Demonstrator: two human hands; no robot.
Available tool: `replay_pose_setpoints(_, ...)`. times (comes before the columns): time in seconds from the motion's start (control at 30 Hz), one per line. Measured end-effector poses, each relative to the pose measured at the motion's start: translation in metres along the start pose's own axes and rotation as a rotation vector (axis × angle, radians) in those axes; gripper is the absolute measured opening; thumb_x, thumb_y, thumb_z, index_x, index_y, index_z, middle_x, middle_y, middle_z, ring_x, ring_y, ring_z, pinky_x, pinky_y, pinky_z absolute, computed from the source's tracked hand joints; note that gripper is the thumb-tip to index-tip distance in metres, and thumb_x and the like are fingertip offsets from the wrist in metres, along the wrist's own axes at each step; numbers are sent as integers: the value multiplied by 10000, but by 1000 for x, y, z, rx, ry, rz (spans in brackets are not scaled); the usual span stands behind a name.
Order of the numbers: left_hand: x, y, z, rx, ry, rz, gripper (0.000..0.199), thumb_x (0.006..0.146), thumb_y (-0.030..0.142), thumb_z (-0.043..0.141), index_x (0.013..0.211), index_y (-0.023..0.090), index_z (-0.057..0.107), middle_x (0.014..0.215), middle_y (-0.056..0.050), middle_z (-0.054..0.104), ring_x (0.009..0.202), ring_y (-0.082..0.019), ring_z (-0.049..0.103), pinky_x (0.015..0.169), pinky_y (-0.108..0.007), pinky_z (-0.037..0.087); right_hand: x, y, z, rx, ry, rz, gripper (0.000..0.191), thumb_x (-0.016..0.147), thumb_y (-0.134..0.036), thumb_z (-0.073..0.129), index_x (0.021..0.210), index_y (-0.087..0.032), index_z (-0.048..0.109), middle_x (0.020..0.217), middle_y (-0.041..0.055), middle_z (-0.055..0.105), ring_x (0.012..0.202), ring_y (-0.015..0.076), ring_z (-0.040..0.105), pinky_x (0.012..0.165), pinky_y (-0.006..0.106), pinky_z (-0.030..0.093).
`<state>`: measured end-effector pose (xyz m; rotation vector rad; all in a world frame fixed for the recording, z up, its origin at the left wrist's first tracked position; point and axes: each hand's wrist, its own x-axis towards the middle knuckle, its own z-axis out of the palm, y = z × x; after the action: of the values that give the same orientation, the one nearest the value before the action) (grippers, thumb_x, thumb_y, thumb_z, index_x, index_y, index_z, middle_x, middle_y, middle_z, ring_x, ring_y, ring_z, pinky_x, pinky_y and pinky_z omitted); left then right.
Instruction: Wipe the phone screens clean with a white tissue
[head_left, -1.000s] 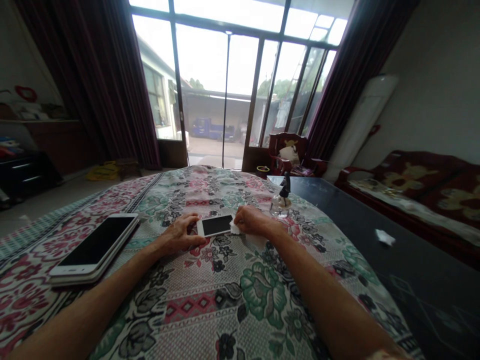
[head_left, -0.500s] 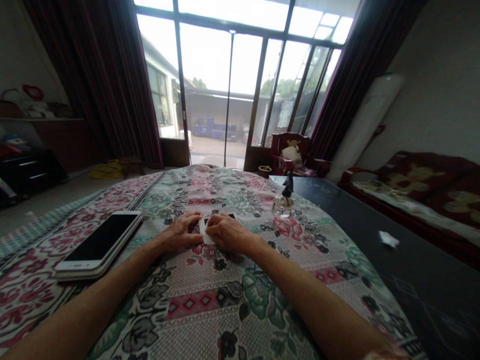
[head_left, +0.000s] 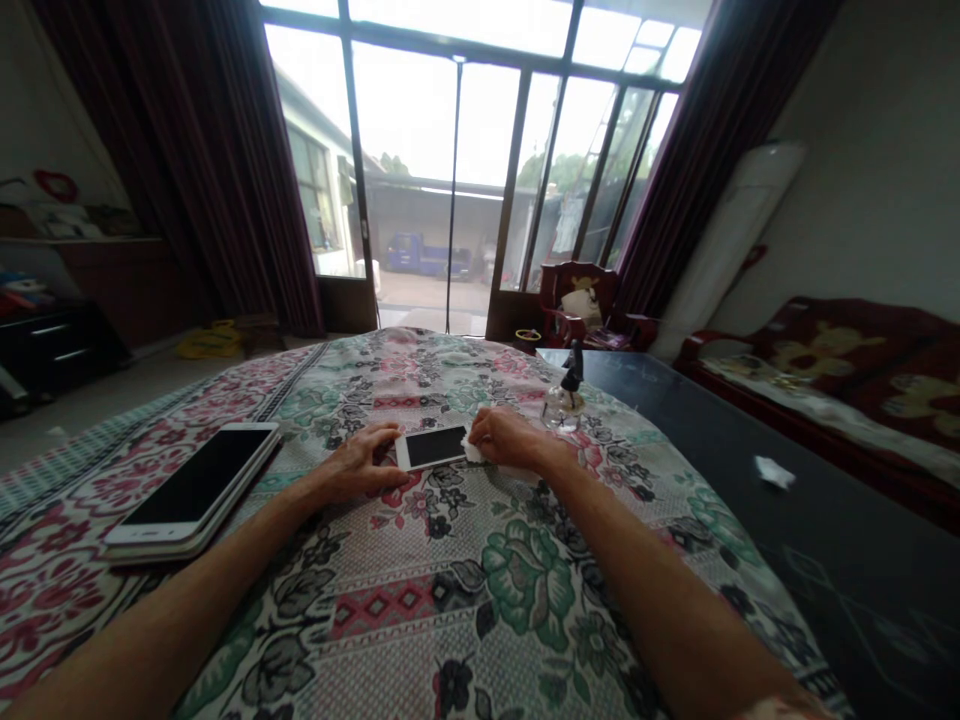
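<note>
A small white phone [head_left: 435,447] with a dark screen lies flat on the flowered tablecloth [head_left: 390,640]. My left hand [head_left: 360,462] grips its left end between thumb and fingers. At its right end my right hand [head_left: 506,437] is closed on a white tissue [head_left: 473,450], which touches the phone's edge. Just beyond my right hand stands a clear spray bottle [head_left: 564,405] with a black nozzle. Left of my left forearm, a larger white phone [head_left: 199,485] rests on top of another flat white object.
A dark table [head_left: 720,460] adjoins on the right, with a crumpled white tissue [head_left: 774,473] on it. Farther back are a red wooden chair [head_left: 581,300], a sofa [head_left: 847,350] and glass doors [head_left: 450,200].
My right hand has moved right with the tissue, from the phone's left part to its right end, uncovering the screen. My left hand has stayed at the left end.
</note>
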<state>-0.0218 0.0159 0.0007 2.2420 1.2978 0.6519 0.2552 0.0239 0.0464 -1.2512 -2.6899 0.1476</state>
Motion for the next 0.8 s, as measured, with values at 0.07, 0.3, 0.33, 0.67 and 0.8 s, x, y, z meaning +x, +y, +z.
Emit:
replay_pose_setpoints(0.07,0,-2,1,5,5,24,561,674,461,699,1183,232,641,1401,-107,528,1258,-312,500,1060,-430,393,3,-10,7,-6,29,-50,220,797,-47,538,707,-179,689,946,64,693,860,161,587,796,259,421)
replay_pose_setpoints(0.3,3,-9,3,39,14,27,574,658,479,700,1168,224,637,1402,-111,532,1291,-327,473,1101,-453,349,26,-57,39,-49,95,-247,177,904,-131,498,878,-195,660,1104,81,656,976,190,543,930,313,388)
replay_pose_setpoints(0.33,3,-9,4,41,9,37,565,665,473,692,1167,220,635,1399,-111,535,1291,-319,473,1102,-446,349,29,-60,43,-51,104,-263,167,914,-147,499,904,-199,658,1119,75,650,990,186,539,940,308,384)
replay_pose_setpoints(0.67,1,-1,1,50,15,10,538,663,475,695,1145,238,653,1365,-103,559,1264,-321,496,1060,-431,385,23,-23,42,-31,236,84,201,818,-102,531,870,-179,709,1009,65,678,923,174,563,897,287,405)
replay_pose_setpoints(0.8,0,1,1,34,37,22,550,654,459,698,1150,225,659,1343,-113,572,1246,-329,508,1052,-432,391,16,-8,38,-46,275,231,213,812,-91,527,875,-160,718,984,91,675,962,196,559,883,301,409)
